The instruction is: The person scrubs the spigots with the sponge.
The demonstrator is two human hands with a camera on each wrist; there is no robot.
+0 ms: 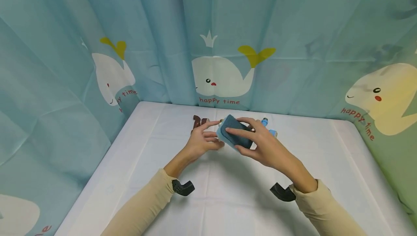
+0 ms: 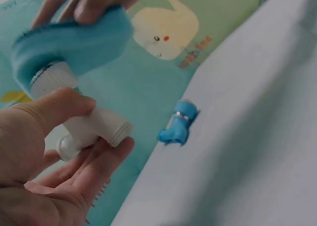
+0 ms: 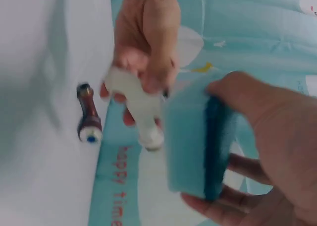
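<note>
In my left hand [image 1: 203, 142] is a white branched pipe-like fitting [image 2: 105, 124] with ribbed ends, gripped between thumb and fingers. My right hand [image 1: 265, 143] holds a blue sponge [image 1: 230, 123] by its edges, its darker face toward the head camera. In the left wrist view the sponge's paler side lies against the fitting's upper ribbed end. Both hands are raised over the far part of the table. From the head, the sponge and fingers hide most of the fitting.
A brown piece [image 1: 197, 122] with metal-looking ends lies on the white table [image 1: 146, 178] behind my left hand. Small blue pieces [image 1: 273, 133] lie behind my right hand. Curtains [image 1: 163, 29] with whale prints enclose the table's back and sides. Black curved devices [image 1: 183, 188] sit at both wrists.
</note>
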